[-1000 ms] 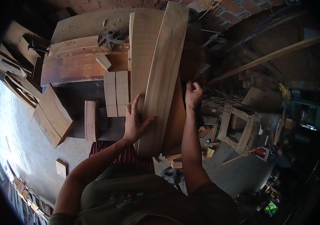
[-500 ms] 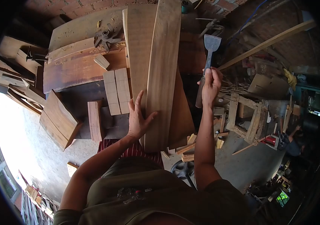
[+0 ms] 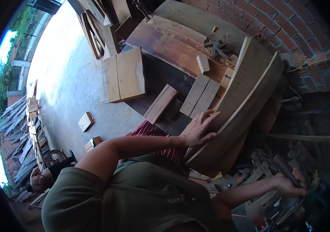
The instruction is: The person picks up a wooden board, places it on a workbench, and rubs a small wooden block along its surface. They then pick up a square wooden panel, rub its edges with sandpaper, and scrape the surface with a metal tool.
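Observation:
My left hand (image 3: 200, 129) lies with spread fingers on the near ends of the long wooden planks. Its fingertips touch the rear plank (image 3: 246, 75), and its thumb rests by the front plank (image 3: 248, 110). Off to the lower right, my right hand (image 3: 291, 183) is wrapped round the dark handle of a scraper (image 3: 284, 167). The scraper's blade cannot be made out in the shadow. Two small marked blocks (image 3: 200, 94) lie side by side left of the planks, with a reddish block (image 3: 161, 103) nearer to me.
A metal cutter head (image 3: 218, 45) and a small offcut (image 3: 202, 63) sit on the bench boards (image 3: 165, 44). Wide boards (image 3: 124, 75) stand at the bench's left. A brick wall (image 3: 273, 23) rises behind. Another person (image 3: 43, 179) is at lower left, near a wheel (image 3: 56, 156).
The view has swung left, showing more of the bright floor and the brick wall. My right hand has lowered and turned the scraper, handle now up. My left hand stays on the planks.

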Motion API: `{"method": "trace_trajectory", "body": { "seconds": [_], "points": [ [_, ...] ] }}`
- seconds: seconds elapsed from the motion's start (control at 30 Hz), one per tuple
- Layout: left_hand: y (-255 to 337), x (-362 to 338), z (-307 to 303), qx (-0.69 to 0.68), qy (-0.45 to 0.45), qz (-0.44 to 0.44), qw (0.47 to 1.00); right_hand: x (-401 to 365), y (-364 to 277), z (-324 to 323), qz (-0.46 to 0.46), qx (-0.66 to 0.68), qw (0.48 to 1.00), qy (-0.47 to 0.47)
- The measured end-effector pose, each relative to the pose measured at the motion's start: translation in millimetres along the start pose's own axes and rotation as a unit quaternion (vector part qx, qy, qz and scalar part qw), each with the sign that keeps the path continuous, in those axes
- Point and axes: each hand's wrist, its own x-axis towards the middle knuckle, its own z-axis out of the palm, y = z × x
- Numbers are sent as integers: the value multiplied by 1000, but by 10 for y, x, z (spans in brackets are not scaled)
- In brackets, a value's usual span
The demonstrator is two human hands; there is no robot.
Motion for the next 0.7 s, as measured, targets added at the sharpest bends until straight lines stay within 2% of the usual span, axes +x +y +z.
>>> {"method": "trace_trajectory", "body": {
  "seconds": [0.13,0.2,0.27,0.33,0.37,0.43,0.57,0.67,0.7],
  "points": [
    [-68,-101,-158,3,18,-4,1000,-749,-36,251,136,58,973,-175],
    [-164,-173,-251,18,32,10,999,-1152,-149,373,252,69,941,-215],
    [-285,-260,-377,-4,40,9,999,-1489,-172,430,313,79,906,-274],
    [-410,-361,-525,23,53,8,998,-1774,-127,463,304,53,898,-314],
    [-480,-422,-616,9,47,2,999,-1898,-133,494,307,-10,908,-284],
    [-610,-539,-822,-6,65,16,998,-1899,-28,391,260,-127,899,-329],
    [-894,-853,-1275,-19,85,22,996,-1725,497,-138,199,-374,849,-316],
    [-1103,-1117,-1523,-9,94,10,995,-1584,921,-523,332,-329,825,-318],
    [-1128,-1198,-1617,4,99,9,995,-1609,874,-443,325,-324,826,-326]
  ]
}}
